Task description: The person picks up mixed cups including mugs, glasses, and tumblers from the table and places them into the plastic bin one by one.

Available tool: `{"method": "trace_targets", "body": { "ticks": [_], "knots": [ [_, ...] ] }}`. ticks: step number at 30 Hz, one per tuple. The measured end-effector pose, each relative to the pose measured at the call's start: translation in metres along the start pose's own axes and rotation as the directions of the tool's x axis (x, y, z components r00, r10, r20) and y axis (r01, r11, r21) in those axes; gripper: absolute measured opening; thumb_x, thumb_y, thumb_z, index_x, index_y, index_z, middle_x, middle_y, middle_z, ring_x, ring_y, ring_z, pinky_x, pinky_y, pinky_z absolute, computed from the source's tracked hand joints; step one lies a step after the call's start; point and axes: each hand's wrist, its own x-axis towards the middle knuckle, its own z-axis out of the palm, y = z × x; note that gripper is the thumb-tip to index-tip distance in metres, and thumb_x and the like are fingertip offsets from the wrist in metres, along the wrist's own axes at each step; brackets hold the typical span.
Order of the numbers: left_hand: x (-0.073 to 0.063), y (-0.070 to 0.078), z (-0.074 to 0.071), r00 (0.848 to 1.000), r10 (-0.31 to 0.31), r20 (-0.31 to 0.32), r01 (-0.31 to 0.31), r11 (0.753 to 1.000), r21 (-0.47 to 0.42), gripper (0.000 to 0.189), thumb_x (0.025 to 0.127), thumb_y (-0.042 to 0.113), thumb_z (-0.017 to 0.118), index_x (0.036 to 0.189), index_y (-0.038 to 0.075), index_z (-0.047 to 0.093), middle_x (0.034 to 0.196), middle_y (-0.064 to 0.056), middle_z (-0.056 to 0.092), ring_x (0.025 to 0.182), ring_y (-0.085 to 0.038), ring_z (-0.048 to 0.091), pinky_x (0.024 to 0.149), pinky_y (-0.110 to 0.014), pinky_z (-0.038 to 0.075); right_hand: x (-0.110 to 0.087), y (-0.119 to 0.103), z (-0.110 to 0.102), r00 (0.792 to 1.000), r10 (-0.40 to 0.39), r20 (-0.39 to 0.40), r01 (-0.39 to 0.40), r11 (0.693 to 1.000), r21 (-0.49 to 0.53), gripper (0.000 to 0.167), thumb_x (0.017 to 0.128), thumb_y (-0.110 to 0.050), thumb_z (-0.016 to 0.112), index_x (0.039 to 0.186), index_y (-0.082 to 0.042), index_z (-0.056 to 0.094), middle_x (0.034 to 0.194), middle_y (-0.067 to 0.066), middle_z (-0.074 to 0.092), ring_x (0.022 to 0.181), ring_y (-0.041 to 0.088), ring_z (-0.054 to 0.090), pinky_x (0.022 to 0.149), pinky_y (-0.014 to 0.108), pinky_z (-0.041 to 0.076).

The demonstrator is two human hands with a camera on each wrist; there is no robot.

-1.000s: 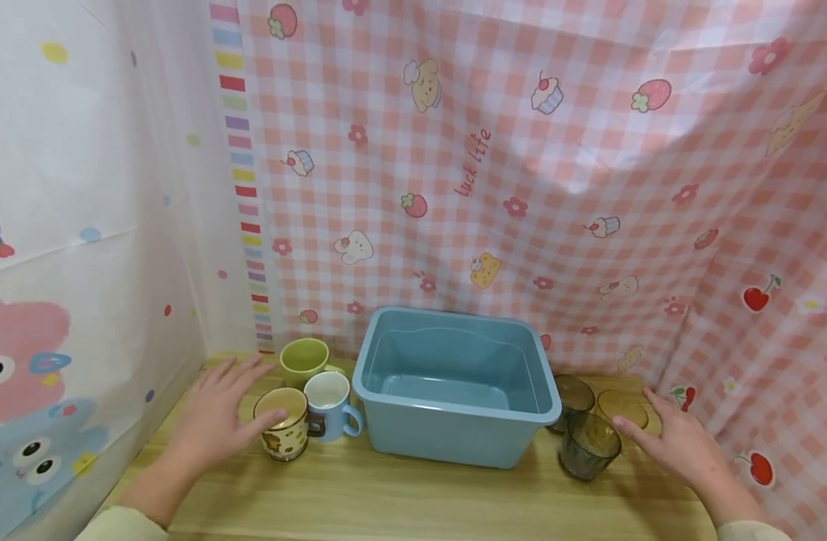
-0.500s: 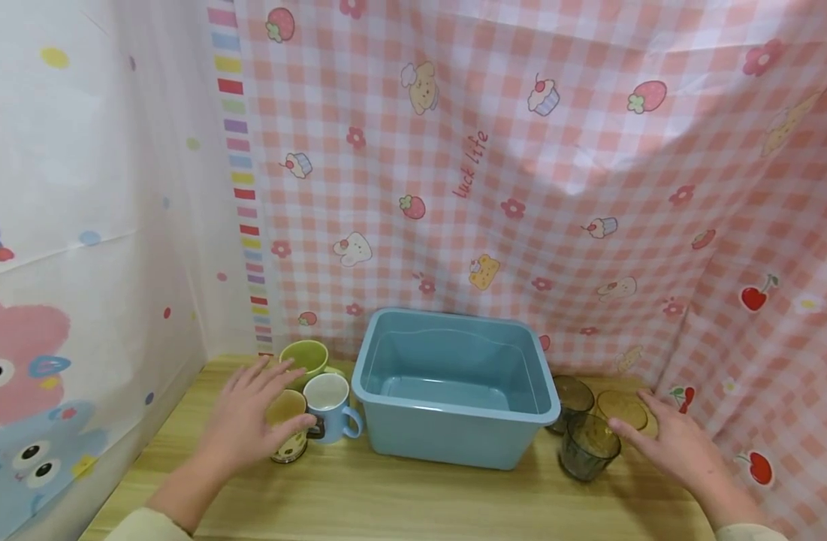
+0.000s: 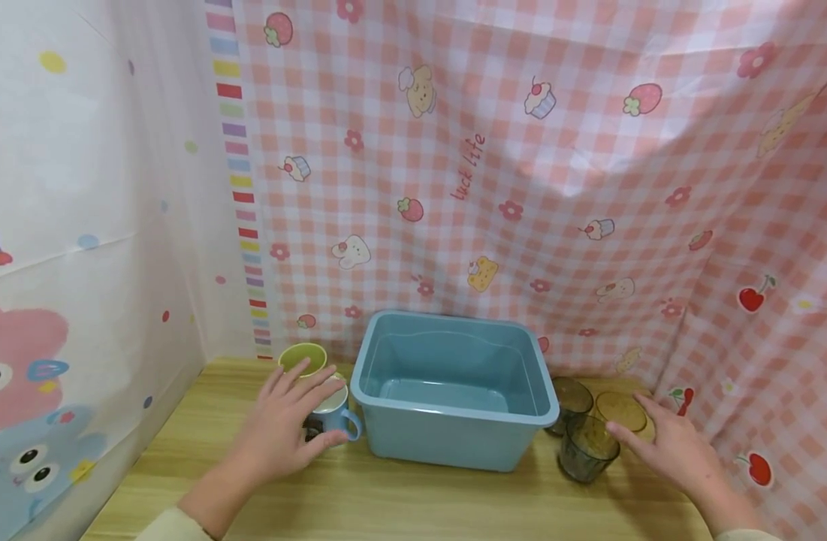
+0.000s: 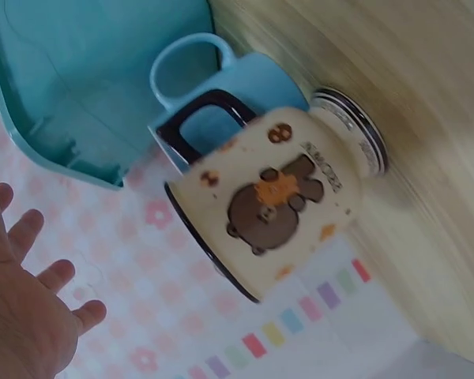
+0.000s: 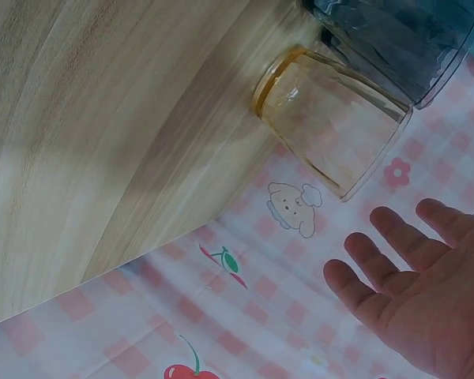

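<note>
My left hand (image 3: 285, 436) is spread over the mugs on the left, fingers straight and apart, holding nothing. Under it in the head view the cream mug is mostly hidden; the left wrist view shows this cream bear mug (image 4: 261, 197) with a dark handle, upright on the table. Beside it stands a blue mug (image 3: 333, 421), and behind is a green mug (image 3: 298, 361). On the right, my right hand (image 3: 677, 447) hovers beside an amber glass (image 3: 623, 409), fingers extended. Two grey glasses stand next to it, a front glass (image 3: 589, 454) and a rear glass (image 3: 575, 394).
A blue plastic bin (image 3: 447, 436) stands between the mugs and the glasses, with a bare floor inside. The wooden table (image 3: 413, 500) ends at a pink checked curtain (image 3: 454, 150) behind and a white printed curtain (image 3: 116, 188) on the left.
My left hand has moved right across the cream mug toward the blue mug, covering more of both. The right hand has barely moved. Mugs, glasses and bin stay in place.
</note>
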Motion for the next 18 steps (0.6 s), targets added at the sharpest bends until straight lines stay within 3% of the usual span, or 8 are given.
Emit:
{"method": "trace_targets", "body": {
  "ticks": [6, 11, 18],
  "knots": [
    [0.003, 0.006, 0.006, 0.999, 0.036, -0.005, -0.036, 0.999, 0.009, 0.074, 0.089, 0.067, 0.074, 0.148, 0.024, 0.064, 0.159, 0.000, 0.060, 0.151, -0.043, 0.047, 0.120, -0.074, 0.034, -0.001, -0.003, 0.001, 1.000, 0.002, 0.008, -0.002, 1.000, 0.005, 0.097, 0.099, -0.067, 0.064, 0.156, 0.009, 0.044, 0.150, 0.043, 0.050, 0.123, 0.067, 0.057, 0.082, 0.073, 0.055],
    [0.004, 0.009, 0.011, 0.996, 0.086, -0.029, -0.086, 0.996, 0.018, 0.071, 0.094, 0.072, 0.065, 0.145, 0.023, 0.066, 0.155, -0.003, 0.063, 0.148, -0.045, 0.052, 0.117, -0.075, 0.039, -0.003, -0.003, 0.002, 1.000, -0.017, -0.017, 0.018, 1.000, 0.015, 0.094, 0.098, -0.065, 0.067, 0.154, 0.008, 0.047, 0.145, 0.043, 0.054, 0.111, 0.063, 0.065, 0.075, 0.067, 0.058],
    [0.001, 0.010, 0.016, 0.992, 0.114, -0.047, -0.113, 0.993, 0.020, 0.071, 0.092, 0.070, 0.069, 0.144, 0.023, 0.066, 0.151, -0.003, 0.066, 0.144, -0.045, 0.056, 0.112, -0.078, 0.040, -0.006, -0.007, 0.005, 0.998, -0.059, -0.031, 0.060, 0.998, 0.017, 0.090, 0.096, -0.063, 0.071, 0.152, 0.005, 0.053, 0.143, 0.042, 0.058, 0.111, 0.060, 0.067, 0.079, 0.068, 0.058]
  ]
}}
